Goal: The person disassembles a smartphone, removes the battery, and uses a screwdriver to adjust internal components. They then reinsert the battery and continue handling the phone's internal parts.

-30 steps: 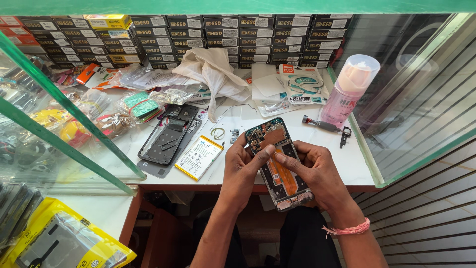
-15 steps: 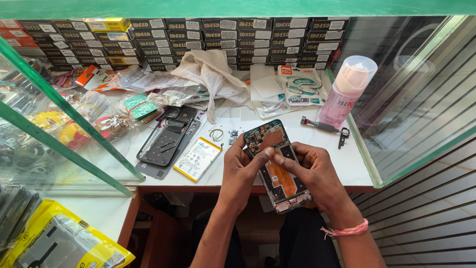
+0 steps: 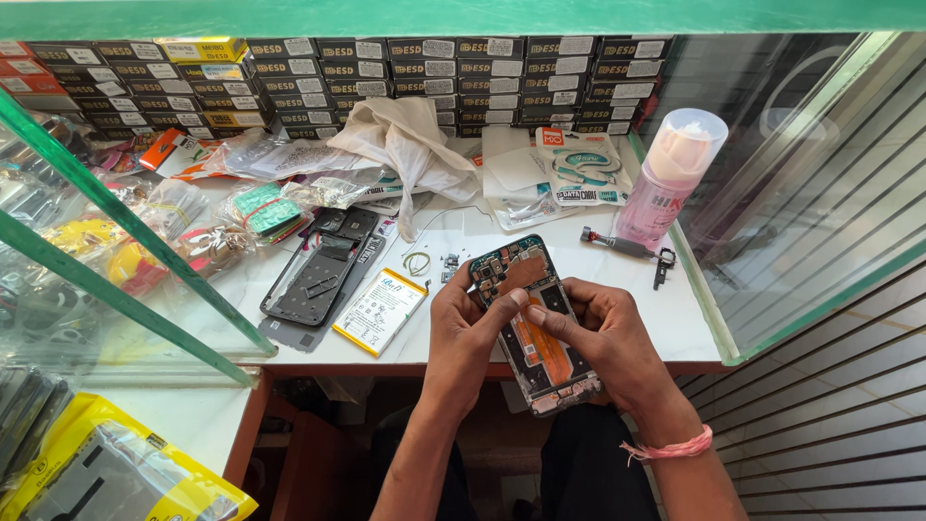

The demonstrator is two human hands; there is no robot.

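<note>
Between both hands, an opened smartphone with its back cover removed and orange interior exposed (image 3: 536, 323) sits tilted over the near edge of the white worktop (image 3: 598, 275). Left hand (image 3: 465, 323) grips its left side, thumb pressing near the circuit board; right hand (image 3: 603, 333) clasps the right side, fingertips meeting at the middle. Just left of the left hand lies a white rectangular battery (image 3: 379, 311), then a dark phone back frame (image 3: 318, 280). Beyond the right hand stand a small screwdriver (image 3: 617, 244) and a pink plastic bottle (image 3: 670, 178).
</note>
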